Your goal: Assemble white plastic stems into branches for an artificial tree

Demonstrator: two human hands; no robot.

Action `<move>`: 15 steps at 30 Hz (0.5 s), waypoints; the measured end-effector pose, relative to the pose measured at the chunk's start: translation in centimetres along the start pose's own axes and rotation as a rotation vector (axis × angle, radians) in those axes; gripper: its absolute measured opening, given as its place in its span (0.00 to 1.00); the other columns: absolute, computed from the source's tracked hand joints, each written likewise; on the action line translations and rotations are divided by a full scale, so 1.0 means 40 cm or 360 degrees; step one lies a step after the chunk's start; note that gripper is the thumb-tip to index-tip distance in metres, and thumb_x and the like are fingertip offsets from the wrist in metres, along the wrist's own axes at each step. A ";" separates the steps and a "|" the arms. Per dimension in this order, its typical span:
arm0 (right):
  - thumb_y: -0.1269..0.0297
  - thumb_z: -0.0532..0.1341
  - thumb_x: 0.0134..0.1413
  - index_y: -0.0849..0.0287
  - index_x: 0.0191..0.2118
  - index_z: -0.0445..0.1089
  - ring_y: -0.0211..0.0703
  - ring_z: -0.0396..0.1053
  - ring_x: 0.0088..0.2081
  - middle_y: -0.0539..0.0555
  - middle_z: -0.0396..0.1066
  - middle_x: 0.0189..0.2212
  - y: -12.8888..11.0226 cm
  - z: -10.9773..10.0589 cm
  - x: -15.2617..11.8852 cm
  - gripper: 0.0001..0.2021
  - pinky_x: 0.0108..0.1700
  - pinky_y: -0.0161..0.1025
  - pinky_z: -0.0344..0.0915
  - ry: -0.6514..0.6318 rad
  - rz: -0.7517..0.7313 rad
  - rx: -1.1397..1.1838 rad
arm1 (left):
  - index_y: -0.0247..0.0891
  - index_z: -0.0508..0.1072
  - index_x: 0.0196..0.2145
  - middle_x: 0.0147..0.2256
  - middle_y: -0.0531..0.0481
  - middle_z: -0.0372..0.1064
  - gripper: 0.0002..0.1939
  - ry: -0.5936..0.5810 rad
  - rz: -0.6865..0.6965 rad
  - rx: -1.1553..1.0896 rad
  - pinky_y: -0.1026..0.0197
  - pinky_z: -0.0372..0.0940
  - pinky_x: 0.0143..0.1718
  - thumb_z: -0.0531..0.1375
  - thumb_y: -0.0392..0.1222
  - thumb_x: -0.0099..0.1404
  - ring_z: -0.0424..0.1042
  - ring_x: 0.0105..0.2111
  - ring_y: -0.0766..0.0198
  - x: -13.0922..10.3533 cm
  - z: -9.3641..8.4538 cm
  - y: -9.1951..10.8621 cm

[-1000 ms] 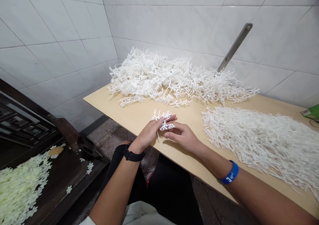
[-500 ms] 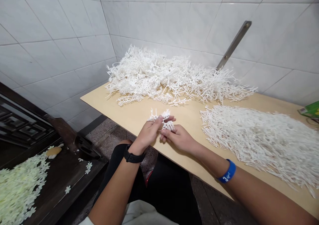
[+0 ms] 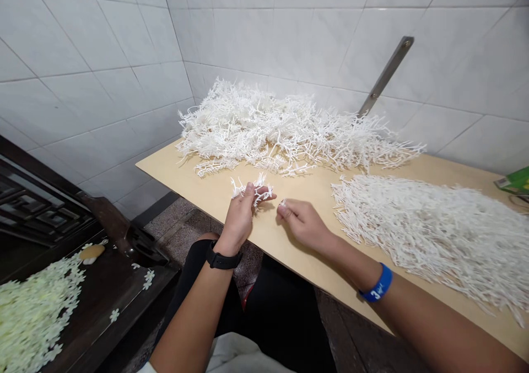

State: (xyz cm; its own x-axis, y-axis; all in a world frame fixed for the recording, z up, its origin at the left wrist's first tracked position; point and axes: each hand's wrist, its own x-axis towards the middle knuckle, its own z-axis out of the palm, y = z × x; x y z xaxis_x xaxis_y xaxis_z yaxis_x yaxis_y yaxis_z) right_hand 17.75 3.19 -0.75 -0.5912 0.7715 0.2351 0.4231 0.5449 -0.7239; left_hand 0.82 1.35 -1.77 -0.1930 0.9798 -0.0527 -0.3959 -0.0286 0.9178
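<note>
My left hand (image 3: 238, 221) is closed around a white branched plastic sprig (image 3: 263, 191), whose thin twigs stick out past the thumb and fingers. A short way to its right, my right hand (image 3: 305, 223) is pinched shut. A tiny white tip (image 3: 283, 201) shows at its fingertips; the rest is hidden inside the fist. Both hands are over the near edge of the light wooden tabletop (image 3: 285, 241). Behind them lies a tangled heap of similar white branched sprigs (image 3: 264, 125).
A flatter pile of thin white stems (image 3: 430, 230) covers the table's right side. A metal bar (image 3: 386, 75) leans at the tiled wall. At far right is a green box (image 3: 514, 181). On the lower left, pale yellow-white flower pieces (image 3: 37, 307) lie on dark wooden furniture (image 3: 95, 290).
My hands have moved apart from where they met at the sprig. The left has shifted slightly left with the sprig, and the right has drawn away, its fingers curled more tightly.
</note>
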 end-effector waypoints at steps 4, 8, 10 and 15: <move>0.72 0.53 0.62 0.62 0.42 0.74 0.53 0.68 0.41 0.63 0.73 0.40 0.040 -0.037 0.019 0.12 0.43 0.46 0.58 0.0121 0.0075 -0.0909 | 0.33 0.78 0.39 0.46 0.38 0.78 0.23 0.0004 0.0004 -0.0084 0.51 0.64 0.56 0.62 0.58 0.62 0.73 0.52 0.51 -0.001 0.002 0.005; 0.77 0.52 0.57 0.62 0.54 0.70 0.57 0.67 0.49 0.65 0.71 0.50 0.038 -0.031 0.015 0.21 0.48 0.51 0.59 0.0285 0.0059 -0.0890 | 0.32 0.79 0.42 0.50 0.37 0.76 0.23 -0.0042 -0.0041 -0.0087 0.50 0.61 0.59 0.64 0.56 0.60 0.70 0.56 0.49 -0.008 0.004 0.021; 0.76 0.51 0.59 0.60 0.54 0.70 0.55 0.67 0.49 0.62 0.72 0.49 0.027 -0.021 0.013 0.20 0.49 0.51 0.61 0.0414 -0.0049 -0.0572 | 0.33 0.80 0.44 0.52 0.38 0.75 0.23 -0.0079 -0.0056 -0.0091 0.51 0.60 0.59 0.64 0.54 0.60 0.69 0.58 0.49 -0.011 0.003 0.024; 0.64 0.60 0.61 0.52 0.56 0.67 0.49 0.69 0.47 0.58 0.69 0.51 0.001 -0.007 0.016 0.17 0.48 0.46 0.67 0.0346 -0.0242 0.0020 | 0.35 0.78 0.50 0.54 0.40 0.73 0.24 -0.0255 -0.0081 -0.0039 0.50 0.59 0.60 0.63 0.54 0.63 0.67 0.59 0.49 -0.011 -0.005 0.015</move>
State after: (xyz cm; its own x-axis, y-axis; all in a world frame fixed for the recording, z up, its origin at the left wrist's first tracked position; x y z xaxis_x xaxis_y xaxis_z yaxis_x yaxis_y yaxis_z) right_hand 17.58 3.79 -0.42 -0.4855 0.7341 0.4748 0.3311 0.6570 -0.6773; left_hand 0.49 0.85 -1.27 -0.0274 0.9991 -0.0339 -0.4235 0.0191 0.9057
